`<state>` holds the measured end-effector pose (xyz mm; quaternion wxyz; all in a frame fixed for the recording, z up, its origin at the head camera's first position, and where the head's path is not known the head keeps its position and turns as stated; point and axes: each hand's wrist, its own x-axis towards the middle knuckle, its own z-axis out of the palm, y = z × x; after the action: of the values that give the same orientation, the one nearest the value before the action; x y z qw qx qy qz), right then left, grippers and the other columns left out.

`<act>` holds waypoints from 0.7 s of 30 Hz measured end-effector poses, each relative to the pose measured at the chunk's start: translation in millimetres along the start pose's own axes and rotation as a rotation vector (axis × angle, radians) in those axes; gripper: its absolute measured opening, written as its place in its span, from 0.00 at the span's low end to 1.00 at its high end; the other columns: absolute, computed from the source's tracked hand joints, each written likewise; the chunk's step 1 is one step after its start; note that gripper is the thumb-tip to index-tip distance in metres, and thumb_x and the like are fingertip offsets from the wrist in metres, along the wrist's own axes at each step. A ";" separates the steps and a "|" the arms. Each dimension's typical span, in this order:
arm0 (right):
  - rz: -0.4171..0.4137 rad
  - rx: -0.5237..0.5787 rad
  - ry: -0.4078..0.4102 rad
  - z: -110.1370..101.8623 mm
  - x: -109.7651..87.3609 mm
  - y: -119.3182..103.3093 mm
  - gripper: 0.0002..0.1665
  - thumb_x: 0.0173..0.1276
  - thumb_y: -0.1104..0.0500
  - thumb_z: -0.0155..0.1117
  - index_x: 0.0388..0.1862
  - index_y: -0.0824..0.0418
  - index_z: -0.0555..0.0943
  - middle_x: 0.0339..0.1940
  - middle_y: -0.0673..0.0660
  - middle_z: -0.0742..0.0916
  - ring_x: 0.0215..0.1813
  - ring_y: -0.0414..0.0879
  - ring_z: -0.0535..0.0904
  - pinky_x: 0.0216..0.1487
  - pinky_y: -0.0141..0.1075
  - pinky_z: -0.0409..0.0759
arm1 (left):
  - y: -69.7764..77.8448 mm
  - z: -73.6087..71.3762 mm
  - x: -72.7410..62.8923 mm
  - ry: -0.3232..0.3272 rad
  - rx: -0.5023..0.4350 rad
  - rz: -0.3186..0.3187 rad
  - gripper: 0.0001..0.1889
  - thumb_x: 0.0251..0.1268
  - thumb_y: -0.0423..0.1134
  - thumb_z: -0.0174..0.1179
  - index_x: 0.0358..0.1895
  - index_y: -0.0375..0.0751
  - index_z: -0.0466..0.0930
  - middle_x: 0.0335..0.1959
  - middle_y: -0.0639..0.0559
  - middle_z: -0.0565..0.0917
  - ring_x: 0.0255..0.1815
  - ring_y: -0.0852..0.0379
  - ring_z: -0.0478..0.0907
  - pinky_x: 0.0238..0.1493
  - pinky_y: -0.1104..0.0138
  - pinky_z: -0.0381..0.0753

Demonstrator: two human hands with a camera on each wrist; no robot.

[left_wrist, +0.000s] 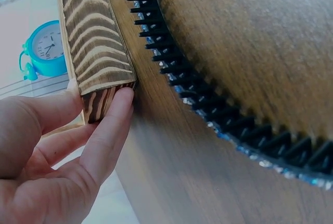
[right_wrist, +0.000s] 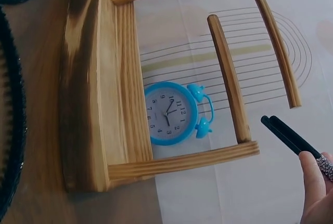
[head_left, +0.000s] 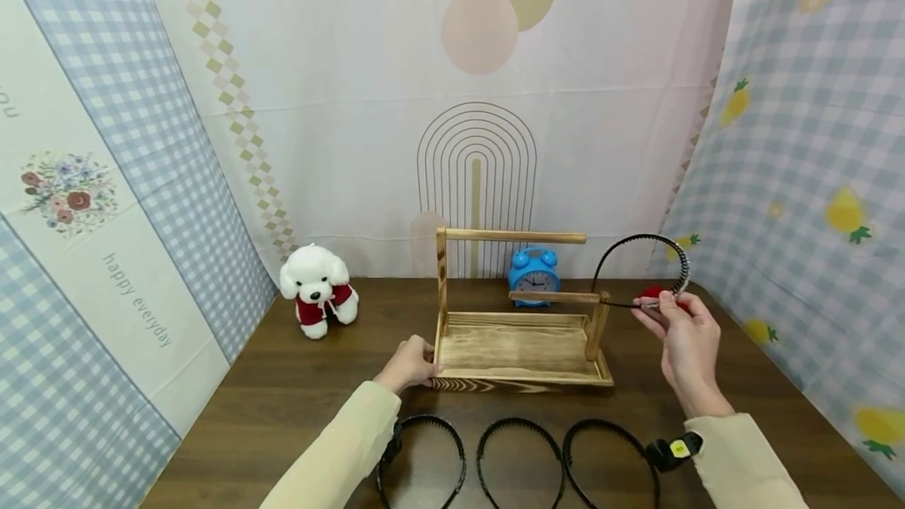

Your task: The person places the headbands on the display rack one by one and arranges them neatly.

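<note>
A wooden rack point(head_left: 523, 385) with a shallow tray and two horizontal bars at different heights stands on the table. My left hand point(head_left: 410, 364) grips the tray's left end; in the left wrist view, thumb and fingers close around its corner. Off the rack's right side, my right hand point(head_left: 689, 344) pinches a black toothed headband point(head_left: 639, 237) with a sparkly outer band and something red near the fingers. In the right wrist view its two dark tips point(right_wrist: 286, 131) point toward the rack's lower bar point(right_wrist: 229, 78). They stand close to that bar's upright, apart from it there.
Three black headbands point(head_left: 523, 421) lie in a row on the table before the rack. Behind the rack stands a blue alarm clock point(head_left: 533, 277). A white plush dog point(head_left: 314, 289) in red sits at the back left. Patterned cloths point(head_left: 339, 61) hang around the table.
</note>
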<state>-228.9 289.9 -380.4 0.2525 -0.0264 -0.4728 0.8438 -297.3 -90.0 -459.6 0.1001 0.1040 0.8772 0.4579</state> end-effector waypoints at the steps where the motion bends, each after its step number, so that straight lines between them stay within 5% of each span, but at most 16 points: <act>1: 0.000 -0.002 0.003 1.9 0.5 0.8 0.15 0.67 0.60 0.65 0.35 0.68 0.69 0.34 0.60 0.85 0.37 0.51 0.87 0.44 0.40 0.86 | -0.3 -0.2 0.0 0.001 0.005 0.003 0.16 0.59 0.23 0.64 0.49 0.16 0.78 0.30 0.38 0.85 0.23 0.51 0.84 0.25 0.64 0.86; 21: 0.041 -0.023 0.045 40.3 9.8 20.7 0.16 0.69 0.61 0.62 0.30 0.65 0.65 0.28 0.59 0.86 0.33 0.49 0.88 0.41 0.39 0.87 | 4.1 -0.8 -4.6 0.004 -0.001 -0.002 0.15 0.59 0.22 0.64 0.48 0.16 0.78 0.30 0.38 0.85 0.23 0.51 0.83 0.26 0.64 0.87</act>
<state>-257.2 254.0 -373.1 0.2454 -0.0581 -0.4761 0.8424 -292.7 -89.6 -455.4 0.0986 0.1022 0.8773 0.4584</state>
